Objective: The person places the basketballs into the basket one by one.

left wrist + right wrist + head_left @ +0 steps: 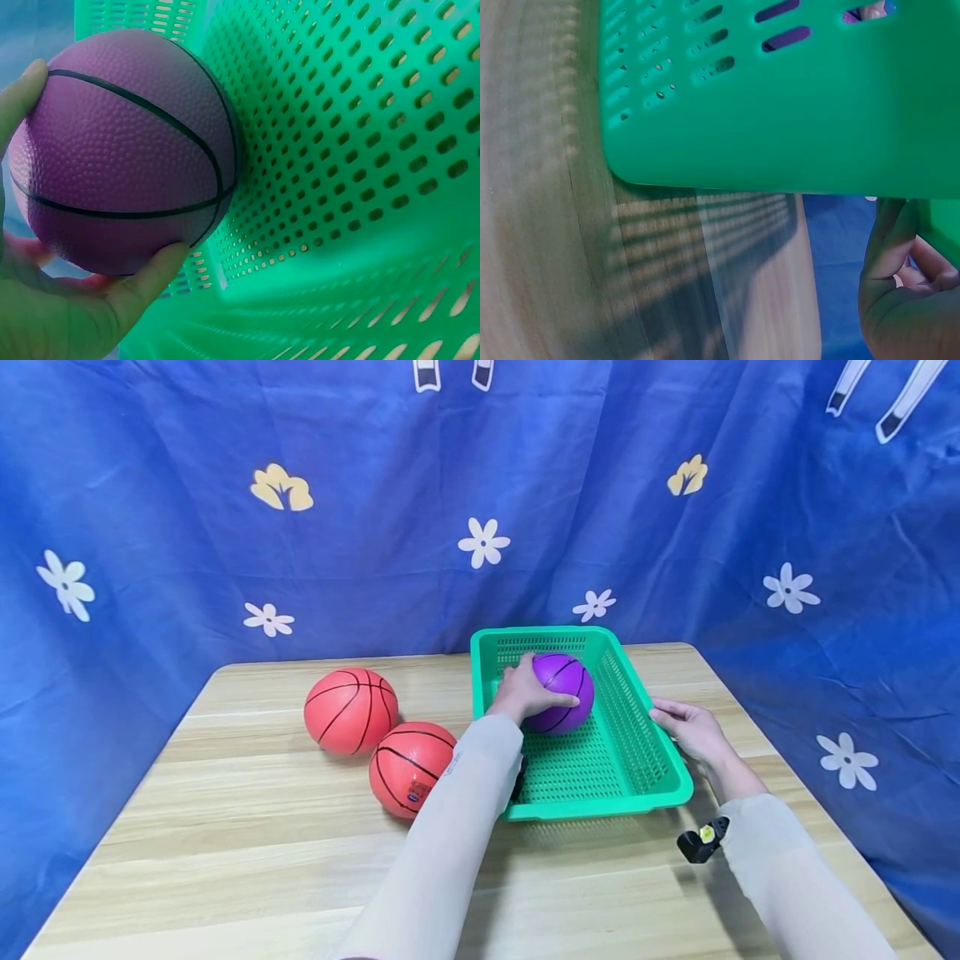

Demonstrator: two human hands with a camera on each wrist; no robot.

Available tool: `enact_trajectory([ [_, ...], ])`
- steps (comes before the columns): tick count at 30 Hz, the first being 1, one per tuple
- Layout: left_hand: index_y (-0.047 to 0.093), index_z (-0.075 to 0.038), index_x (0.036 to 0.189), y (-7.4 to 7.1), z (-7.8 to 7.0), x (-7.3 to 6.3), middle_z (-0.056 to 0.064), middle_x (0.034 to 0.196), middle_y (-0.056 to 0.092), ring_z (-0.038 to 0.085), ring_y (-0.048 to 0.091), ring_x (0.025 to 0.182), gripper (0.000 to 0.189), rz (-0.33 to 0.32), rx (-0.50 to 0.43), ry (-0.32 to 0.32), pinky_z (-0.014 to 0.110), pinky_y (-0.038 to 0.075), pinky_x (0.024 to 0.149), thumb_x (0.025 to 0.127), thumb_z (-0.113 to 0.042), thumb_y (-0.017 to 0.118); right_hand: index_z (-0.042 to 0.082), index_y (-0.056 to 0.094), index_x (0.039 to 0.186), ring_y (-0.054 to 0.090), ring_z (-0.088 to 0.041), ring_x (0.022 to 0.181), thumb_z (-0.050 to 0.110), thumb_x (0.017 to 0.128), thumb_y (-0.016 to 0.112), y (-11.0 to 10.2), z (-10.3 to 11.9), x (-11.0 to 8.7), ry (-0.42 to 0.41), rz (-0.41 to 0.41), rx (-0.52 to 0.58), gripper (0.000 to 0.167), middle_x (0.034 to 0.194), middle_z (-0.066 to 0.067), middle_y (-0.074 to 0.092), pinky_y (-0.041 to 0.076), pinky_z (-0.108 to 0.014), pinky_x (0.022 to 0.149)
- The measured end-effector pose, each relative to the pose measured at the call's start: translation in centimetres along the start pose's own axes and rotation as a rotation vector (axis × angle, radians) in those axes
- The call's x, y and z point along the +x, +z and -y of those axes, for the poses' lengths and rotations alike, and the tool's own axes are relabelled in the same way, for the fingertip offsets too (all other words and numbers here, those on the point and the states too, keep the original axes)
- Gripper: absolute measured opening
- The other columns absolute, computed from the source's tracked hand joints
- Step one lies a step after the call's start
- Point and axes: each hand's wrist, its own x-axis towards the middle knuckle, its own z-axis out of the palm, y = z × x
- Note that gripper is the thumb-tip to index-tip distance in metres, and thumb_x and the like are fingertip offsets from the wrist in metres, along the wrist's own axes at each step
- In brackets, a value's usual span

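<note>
A purple ball (564, 693) with black seam lines is inside a green plastic basket (592, 810). My left hand (522, 692) reaches over the basket's left side and grips the ball. The left wrist view shows its thumb and fingers spread round the purple ball (135, 150), beside the perforated basket wall (345, 142). At the basket's right rim my right hand (693, 731) pinches the edge. From the right wrist, that hand (911, 292) is seen at the basket's outer side (780, 135), some fingers hidden by the rim.
Two red balls, one farther back (351, 712) and one nearer (408, 768), sit on the wooden table (225, 852) left of the basket. The left forearm passes close by the nearer one. A blue patterned curtain (390, 527) encloses the table's back and sides.
</note>
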Motion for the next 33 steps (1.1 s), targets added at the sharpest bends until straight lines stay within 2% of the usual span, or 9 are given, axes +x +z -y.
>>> enact_trajectory([
  [6,0.027,-0.014,0.149,-0.1,0.0,-0.1,0.019,0.134,0.042,0.034,0.048,0.117,0.11,-0.041,-0.029,0.005,0.047,0.047,0.091,0.063,-0.047,0.086,0.0,0.04,0.143,0.059,0.001,0.083,0.031,0.098,0.054,0.0,0.1,-0.1,-0.004,0.008,-0.033,0.056,0.144,-0.023,0.038,0.052,-0.022,0.074],
  [9,0.027,-0.015,0.149,-0.4,-0.3,-0.1,0.02,0.14,0.037,0.035,0.043,0.124,0.107,-0.075,-0.072,0.002,0.048,0.044,0.095,0.065,-0.047,0.085,0.001,0.04,0.143,0.059,0.001,0.084,0.032,0.098,0.054,0.0,0.2,-0.1,-0.003,0.01,-0.038,0.057,0.144,-0.023,0.038,0.052,-0.022,0.074],
  [13,0.025,-0.015,0.15,-0.9,-0.8,-0.1,0.021,0.145,0.031,0.033,0.04,0.128,0.1,-0.135,-0.112,0.019,0.047,0.04,0.1,0.072,-0.048,0.079,0.002,0.04,0.143,0.057,0.003,0.086,0.034,0.098,0.054,0.0,0.2,-0.1,-0.008,0.01,-0.058,0.057,0.144,-0.022,0.038,0.051,-0.021,0.076],
  [16,0.026,-0.014,0.149,-1.1,-1.1,0.0,0.021,0.142,0.032,0.032,0.044,0.123,0.095,-0.181,-0.111,0.032,0.045,0.041,0.099,0.077,-0.049,0.076,0.001,0.041,0.143,0.057,0.003,0.086,0.033,0.098,0.054,0.0,0.0,0.0,-0.016,0.005,-0.058,0.057,0.144,-0.022,0.039,0.051,-0.021,0.076],
  [20,0.027,-0.014,0.149,-1.6,-1.5,-0.1,0.021,0.141,0.032,0.032,0.043,0.123,0.092,-0.196,-0.097,0.032,0.045,0.04,0.1,0.077,-0.049,0.075,0.0,0.042,0.142,0.059,0.003,0.085,0.032,0.097,0.056,0.0,-0.2,0.0,-0.023,-0.007,-0.037,0.057,0.143,-0.023,0.039,0.051,-0.021,0.076],
  [25,0.028,-0.015,0.149,-3.2,-1.9,-0.5,0.02,0.141,0.032,0.03,0.038,0.126,0.095,-0.196,-0.07,0.034,0.044,0.039,0.101,0.075,-0.053,0.075,-0.001,0.042,0.141,0.059,0.002,0.083,0.032,0.097,0.056,0.0,-0.2,-0.2,-0.025,-0.013,-0.04,0.057,0.142,-0.024,0.039,0.051,-0.021,0.074],
  [33,0.029,-0.016,0.148,-7.0,-2.3,-1.2,0.015,0.141,0.035,0.028,0.039,0.124,0.096,-0.248,-0.061,0.086,0.043,0.038,0.101,0.073,-0.055,0.076,-0.002,0.04,0.142,0.06,0.002,0.084,0.031,0.097,0.056,0.1,-0.1,-0.3,-0.03,0.002,-0.024,0.058,0.142,-0.025,0.039,0.052,-0.022,0.074],
])
